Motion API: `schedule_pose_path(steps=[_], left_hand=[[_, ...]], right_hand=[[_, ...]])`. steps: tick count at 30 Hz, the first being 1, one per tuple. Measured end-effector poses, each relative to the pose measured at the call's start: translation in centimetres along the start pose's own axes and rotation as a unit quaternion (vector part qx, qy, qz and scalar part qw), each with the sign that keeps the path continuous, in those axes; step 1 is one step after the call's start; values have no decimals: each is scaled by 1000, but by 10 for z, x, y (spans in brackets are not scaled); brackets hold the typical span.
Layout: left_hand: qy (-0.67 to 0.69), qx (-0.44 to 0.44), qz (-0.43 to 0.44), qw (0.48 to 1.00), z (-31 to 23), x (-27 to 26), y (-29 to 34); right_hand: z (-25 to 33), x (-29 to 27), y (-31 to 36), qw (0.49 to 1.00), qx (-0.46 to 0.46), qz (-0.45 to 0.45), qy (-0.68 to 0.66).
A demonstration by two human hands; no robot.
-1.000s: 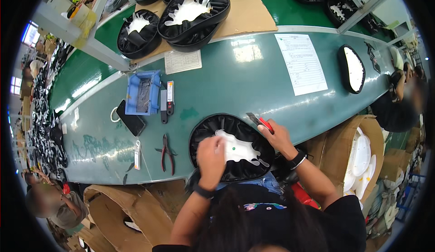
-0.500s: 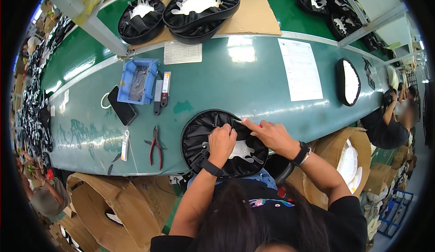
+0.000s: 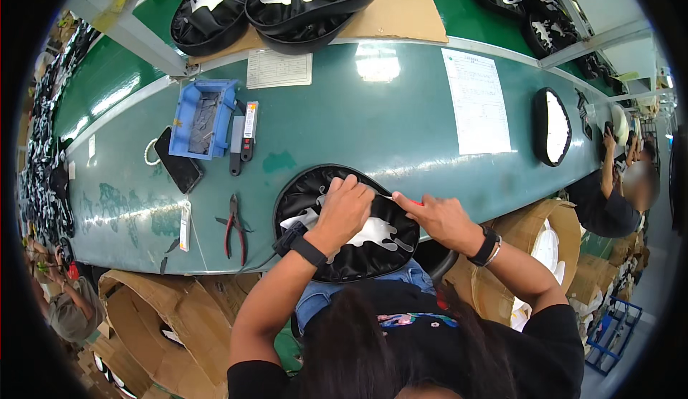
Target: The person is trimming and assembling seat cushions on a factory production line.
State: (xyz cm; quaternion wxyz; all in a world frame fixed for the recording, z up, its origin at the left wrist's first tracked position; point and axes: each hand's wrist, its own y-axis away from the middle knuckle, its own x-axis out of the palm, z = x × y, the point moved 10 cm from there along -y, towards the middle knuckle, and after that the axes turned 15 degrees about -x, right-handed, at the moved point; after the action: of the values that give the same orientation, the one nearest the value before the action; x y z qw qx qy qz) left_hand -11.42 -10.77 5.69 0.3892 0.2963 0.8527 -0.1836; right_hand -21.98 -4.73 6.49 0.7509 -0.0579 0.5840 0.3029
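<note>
An oval pad (image 3: 301,191) with gathered black leather-like covering lies partly on the table's near edge, partly over my lap. Its white inner panel (image 3: 376,233) shows through the ragged opening in the middle. My left hand (image 3: 345,211) is closed on the black covering near the far rim, its fingertips partly hidden. My right hand (image 3: 443,220) grips a tool with a red handle (image 3: 418,203). A thin, light-coloured shaft runs from it toward my left fingers at the rim. The tool's exact kind is not clear.
Red-handled pliers (image 3: 233,230), a dark phone (image 3: 178,162), a blue bin (image 3: 183,123) and two cutters (image 3: 247,137) lie left. A paper sheet (image 3: 476,101) and another pad (image 3: 552,126) are right. Cardboard boxes (image 3: 161,320) flank me. Finished-looking pads (image 3: 308,12) sit beyond.
The whole view has shifted slightly. My left hand has moved a little up along the pad, baring more white panel beside my wrist. My right hand has drawn slightly right with the tool.
</note>
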Motion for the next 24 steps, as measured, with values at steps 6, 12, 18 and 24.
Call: schedule_pose_path(steps=[6,12,18,24], left_hand=[[36,-41,24,998,12,6,-3],[254,-76,116,957,33,-17,6],[221,-11,112,969,-23,27,-10],[819,-173,-32,547,48,-4,-4]], right_hand=[[3,0,-5,999,-14,-42,0],[-10,35,46,999,23,6,-47],[-5,31,41,999,18,-32,-26],[22,81,76,978,196,-11,-68]])
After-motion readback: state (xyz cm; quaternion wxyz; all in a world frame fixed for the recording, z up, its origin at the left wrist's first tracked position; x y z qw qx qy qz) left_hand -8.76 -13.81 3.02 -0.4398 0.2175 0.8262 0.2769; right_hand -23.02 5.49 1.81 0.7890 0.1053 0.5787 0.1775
